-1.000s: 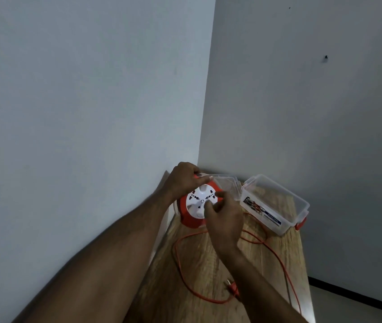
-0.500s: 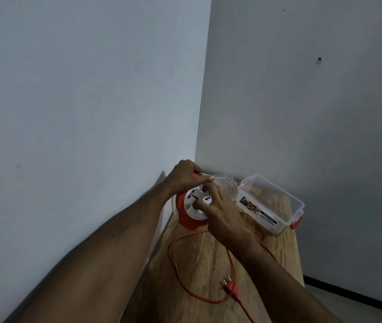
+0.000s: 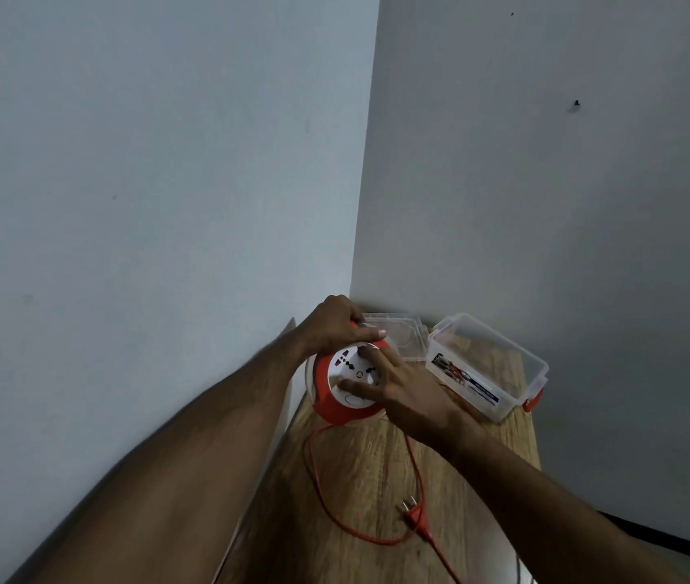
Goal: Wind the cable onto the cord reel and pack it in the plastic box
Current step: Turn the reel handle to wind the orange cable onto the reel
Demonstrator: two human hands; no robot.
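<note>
Low in the frame, the orange cable [image 3: 370, 537] has shortened; its plug [image 3: 414, 512] lies nearer the reel, so winding is advancing. At centre the cord reel [image 3: 345, 387] tilts face-up on the worktop [image 3: 377, 465], right hand [image 3: 404, 392] fingers spread on its face, left hand [image 3: 337, 324] gripping the rim. Beyond, centre right, the plastic box [image 3: 488, 373] stands open, long axis running toward the lower right.

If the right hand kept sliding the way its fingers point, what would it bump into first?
The right hand already lies on the cord reel, fingers pointing left across its white face. Going on, it would probably meet the left hand gripping the reel's top edge, or else the wall; depth is unclear.
</note>
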